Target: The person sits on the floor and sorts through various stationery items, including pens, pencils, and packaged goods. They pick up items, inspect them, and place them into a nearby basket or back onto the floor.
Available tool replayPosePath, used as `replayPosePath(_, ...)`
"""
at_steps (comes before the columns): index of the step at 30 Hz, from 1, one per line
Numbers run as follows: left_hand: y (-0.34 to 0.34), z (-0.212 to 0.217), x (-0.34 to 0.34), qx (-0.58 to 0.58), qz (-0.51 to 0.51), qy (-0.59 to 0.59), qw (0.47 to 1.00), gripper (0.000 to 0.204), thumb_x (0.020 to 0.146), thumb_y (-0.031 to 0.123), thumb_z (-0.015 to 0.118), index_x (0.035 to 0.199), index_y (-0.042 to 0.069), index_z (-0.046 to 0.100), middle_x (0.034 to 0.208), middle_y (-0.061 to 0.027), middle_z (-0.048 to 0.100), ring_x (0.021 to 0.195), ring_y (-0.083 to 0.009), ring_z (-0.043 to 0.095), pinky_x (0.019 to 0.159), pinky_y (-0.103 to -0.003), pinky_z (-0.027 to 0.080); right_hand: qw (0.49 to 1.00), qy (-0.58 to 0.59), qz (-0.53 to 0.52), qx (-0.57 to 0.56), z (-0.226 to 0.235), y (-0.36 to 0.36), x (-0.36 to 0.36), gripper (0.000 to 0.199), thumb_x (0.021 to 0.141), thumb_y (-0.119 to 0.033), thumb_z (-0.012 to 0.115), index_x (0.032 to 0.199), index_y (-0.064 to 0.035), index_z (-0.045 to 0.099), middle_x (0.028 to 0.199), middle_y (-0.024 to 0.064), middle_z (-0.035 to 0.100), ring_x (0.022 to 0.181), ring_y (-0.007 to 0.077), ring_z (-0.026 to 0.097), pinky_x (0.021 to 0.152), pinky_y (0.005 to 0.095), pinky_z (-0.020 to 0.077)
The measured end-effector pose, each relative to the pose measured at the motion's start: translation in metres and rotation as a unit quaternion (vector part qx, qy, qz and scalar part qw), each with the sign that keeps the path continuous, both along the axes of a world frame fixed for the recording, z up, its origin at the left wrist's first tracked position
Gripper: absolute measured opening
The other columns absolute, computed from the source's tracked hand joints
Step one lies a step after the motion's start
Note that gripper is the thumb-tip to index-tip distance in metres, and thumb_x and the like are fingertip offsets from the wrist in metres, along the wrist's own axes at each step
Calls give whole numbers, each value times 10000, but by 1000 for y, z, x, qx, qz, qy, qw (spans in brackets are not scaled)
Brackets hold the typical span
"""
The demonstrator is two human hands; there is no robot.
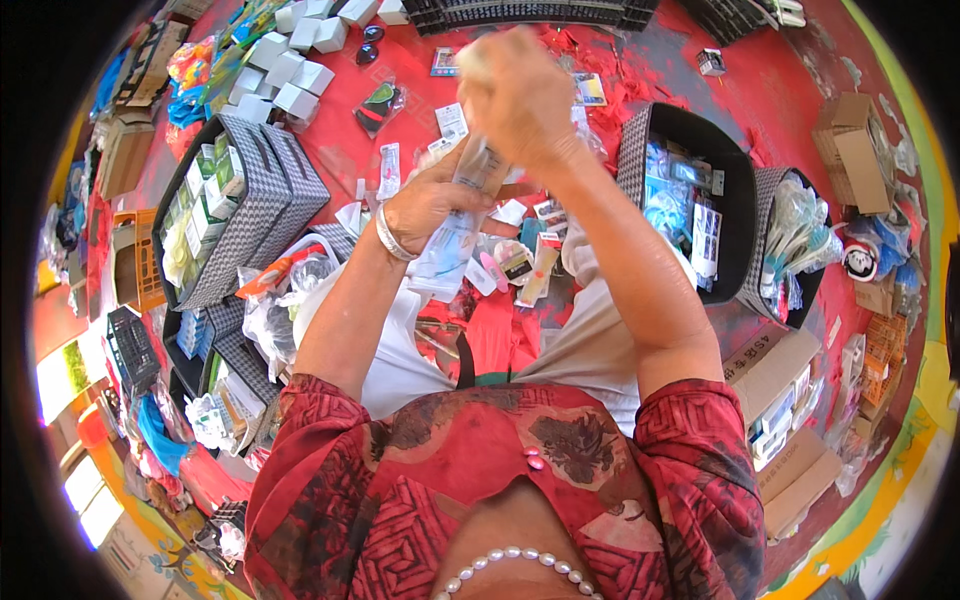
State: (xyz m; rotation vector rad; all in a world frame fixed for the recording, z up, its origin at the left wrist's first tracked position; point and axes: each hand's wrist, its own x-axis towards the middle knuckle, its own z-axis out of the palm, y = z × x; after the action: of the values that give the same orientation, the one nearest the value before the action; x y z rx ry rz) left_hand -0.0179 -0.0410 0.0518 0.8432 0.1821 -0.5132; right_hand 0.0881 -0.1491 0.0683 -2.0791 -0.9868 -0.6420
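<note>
My left hand (425,205), with a white bracelet at the wrist, is closed around a clear plastic packet (443,255). The packet has a bluish tint and hangs down toward my lap; what is inside cannot be made out. Just above and to the right, my right hand (532,105) is raised and closed, somewhat blurred. Something pale (477,62) shows at its far left side, too smeared to name. Below the hands, between my knees, lie small packaged goods, among them a pink oval item (493,270) and a carded pack with a black label (514,262).
Houndstooth-patterned bins flank me: a left bin (285,165) with green-and-white boxes, a right bin (740,170) with blue packets. White boxes (295,100) lie at the far left, near sunglasses (369,45). A black crate (530,14) stands at the far edge; an open cardboard box (770,370) is at right.
</note>
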Motion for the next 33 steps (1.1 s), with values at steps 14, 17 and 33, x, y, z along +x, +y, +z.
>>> replayPosePath(14,32,-35,26,-226,129,-18,965,439,897,337,422,1225,46,428,1195,-124,498,1070,-256,504,944,-364,384,964,242,94,63,4,15,-21,220,742,-216,598,846,-26,564,802,146,586,707,267,584,613,355,462)
replayPosePath(17,48,-38,32,-124,242,-80,959,494,898,306,406,1296,26,320,1318,-144,371,1216,-269,359,1019,-382,276,952,228,191,-79,-4,16,-55,215,739,-203,613,874,-51,544,784,129,540,762,328,549,623,382,440)
replayPosePath(33,78,-6,27,-192,456,-135,858,419,931,316,281,1176,-16,356,1176,-185,449,1105,-323,440,920,-421,397,861,469,187,60,29,-7,-51,300,695,-166,685,911,-3,555,719,34,556,649,71,515,587,216,427)
